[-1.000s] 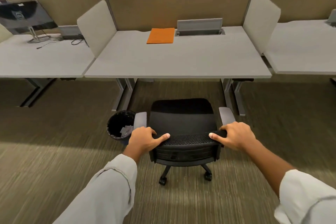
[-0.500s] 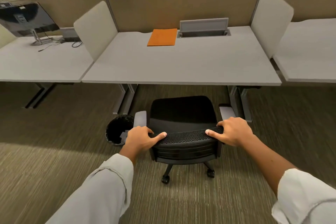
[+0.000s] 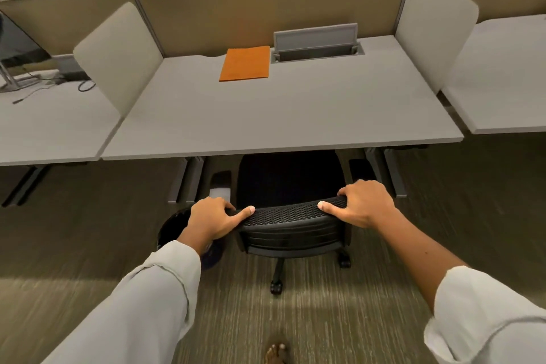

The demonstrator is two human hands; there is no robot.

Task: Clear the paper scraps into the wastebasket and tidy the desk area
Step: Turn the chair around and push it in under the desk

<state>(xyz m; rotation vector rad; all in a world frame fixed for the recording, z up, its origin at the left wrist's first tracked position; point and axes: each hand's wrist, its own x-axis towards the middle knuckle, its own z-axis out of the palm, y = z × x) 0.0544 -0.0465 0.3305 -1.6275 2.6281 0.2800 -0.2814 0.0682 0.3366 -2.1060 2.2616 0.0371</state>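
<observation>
Both hands gripped the mesh top of the office chair's backrest (image 3: 291, 211): the left hand (image 3: 211, 220) clenched round its left end, the right hand (image 3: 362, 204) round its right end, thumbs lying along the mesh. The seat sat partly under the desk's (image 3: 280, 124) front edge, so the step in hand looked like tucking the chair in, the tidying part of the task. The wastebasket (image 3: 172, 227) stood on the carpet just left of the chair, mostly hidden by the left forearm. No scraps showed on the desk; an orange folder (image 3: 245, 63) lay near its back edge. Next would be a straight push, keeping the armrests clear of the desk legs.
</observation>
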